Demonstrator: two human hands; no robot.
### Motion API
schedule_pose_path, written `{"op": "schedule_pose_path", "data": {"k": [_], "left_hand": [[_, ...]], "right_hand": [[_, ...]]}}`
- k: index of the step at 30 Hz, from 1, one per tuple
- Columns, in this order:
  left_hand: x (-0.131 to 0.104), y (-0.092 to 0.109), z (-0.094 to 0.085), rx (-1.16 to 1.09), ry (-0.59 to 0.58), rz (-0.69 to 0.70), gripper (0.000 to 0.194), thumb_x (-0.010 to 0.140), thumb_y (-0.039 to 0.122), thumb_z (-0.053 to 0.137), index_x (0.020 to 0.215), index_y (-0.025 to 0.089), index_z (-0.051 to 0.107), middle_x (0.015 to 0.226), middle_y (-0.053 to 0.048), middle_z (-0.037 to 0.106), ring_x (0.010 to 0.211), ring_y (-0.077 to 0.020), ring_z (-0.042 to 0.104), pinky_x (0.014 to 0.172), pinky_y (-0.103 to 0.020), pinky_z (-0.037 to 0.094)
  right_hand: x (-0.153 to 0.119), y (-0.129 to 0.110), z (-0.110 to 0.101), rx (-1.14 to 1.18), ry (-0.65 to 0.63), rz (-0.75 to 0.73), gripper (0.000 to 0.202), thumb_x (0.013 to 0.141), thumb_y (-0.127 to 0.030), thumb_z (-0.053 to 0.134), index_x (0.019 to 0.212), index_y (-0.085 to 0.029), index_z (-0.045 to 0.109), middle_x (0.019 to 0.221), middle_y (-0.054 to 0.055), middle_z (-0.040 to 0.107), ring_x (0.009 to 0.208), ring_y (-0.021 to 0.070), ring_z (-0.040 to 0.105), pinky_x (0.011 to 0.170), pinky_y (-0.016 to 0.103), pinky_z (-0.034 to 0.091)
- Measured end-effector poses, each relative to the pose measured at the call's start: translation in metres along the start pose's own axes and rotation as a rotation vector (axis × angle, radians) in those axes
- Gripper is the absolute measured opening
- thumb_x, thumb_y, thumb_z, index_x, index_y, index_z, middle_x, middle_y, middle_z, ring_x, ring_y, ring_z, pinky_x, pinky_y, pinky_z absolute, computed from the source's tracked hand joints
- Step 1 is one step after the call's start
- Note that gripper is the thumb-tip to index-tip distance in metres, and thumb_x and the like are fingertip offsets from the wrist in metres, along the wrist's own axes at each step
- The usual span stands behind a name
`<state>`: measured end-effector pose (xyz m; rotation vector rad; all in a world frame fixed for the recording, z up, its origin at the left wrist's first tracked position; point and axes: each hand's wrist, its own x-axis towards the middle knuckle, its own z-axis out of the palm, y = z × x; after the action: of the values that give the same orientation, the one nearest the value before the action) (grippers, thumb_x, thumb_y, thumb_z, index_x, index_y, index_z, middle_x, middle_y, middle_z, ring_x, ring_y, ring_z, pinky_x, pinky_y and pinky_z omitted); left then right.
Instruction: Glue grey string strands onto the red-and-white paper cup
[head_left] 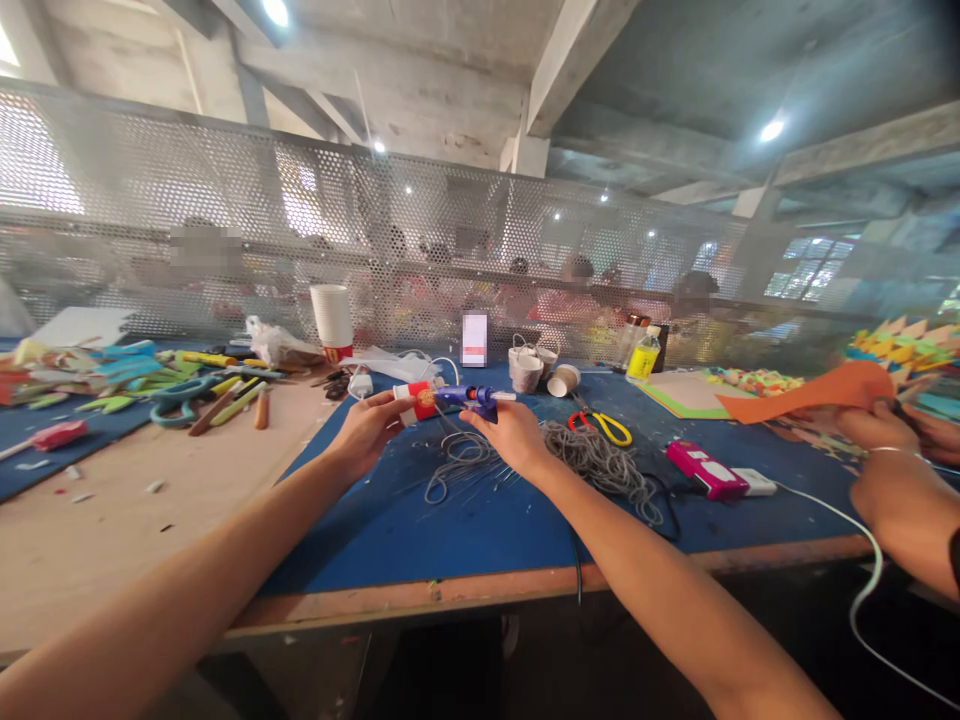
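Here we saw both of the person's arms stretched out over the blue mat-covered worktable [420, 530]. The left hand [367, 430] had its fingers curled around a small white paper cup with a red band [417, 400], held on its side just above the mat. The right hand [510, 432] gripped a blue plastic glue gun [469, 399], fingers wrapped about its handle, with the nozzle end meeting the cup's rim; we could not tell whether they touched. Directly below the cup, on the mat, lay a loose coil of grey cord [461, 460], and to the right of the cup a larger tangled heap of the same grey cord [600, 462]. Behind that heap sat yellow-handled scissors [604, 424], and further right of the cup a pink and white device with a white cable [712, 472]. Beyond the cup stood 3 small grey paper cups [536, 370]. At the far right, another person's hands [877, 430] held an orange paper sheet [810, 392].
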<state>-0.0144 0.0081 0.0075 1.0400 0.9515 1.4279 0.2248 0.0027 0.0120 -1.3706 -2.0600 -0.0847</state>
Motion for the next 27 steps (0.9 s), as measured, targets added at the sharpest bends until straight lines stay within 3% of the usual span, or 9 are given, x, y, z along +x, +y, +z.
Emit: {"op": "schedule_pose_path", "data": {"k": [11,27], "left_hand": [[0.0013,-0.0007,-0.0021,-0.020,-0.005,-0.013,0.034,0.065,0.029,0.093,0.093,0.015,0.081,0.093,-0.008,0.081,0.082,-0.0196,0.070,0.078,-0.030,0.054],[0.0001,0.0011,-0.0011,-0.033,-0.001,-0.013,0.031,0.066,0.027,0.093,0.091,0.014,0.081,0.093,-0.009,0.081,0.081,-0.0192,0.070,0.076,-0.029,0.053]], "right_hand": [[-0.0007,-0.0018,-0.0051,-0.019,-0.019,0.005,0.049,0.100,-0.065,0.057,0.120,-0.025,0.079,0.101,0.009,0.083,0.095,0.0265,0.078,0.074,0.027,0.048],[-0.0009,-0.0015,-0.0056,-0.024,-0.011,-0.004,0.045,0.101,-0.062,0.059,0.117,-0.026,0.080,0.098,0.009,0.083,0.091,0.0262,0.078,0.070,0.027,0.046]]}}
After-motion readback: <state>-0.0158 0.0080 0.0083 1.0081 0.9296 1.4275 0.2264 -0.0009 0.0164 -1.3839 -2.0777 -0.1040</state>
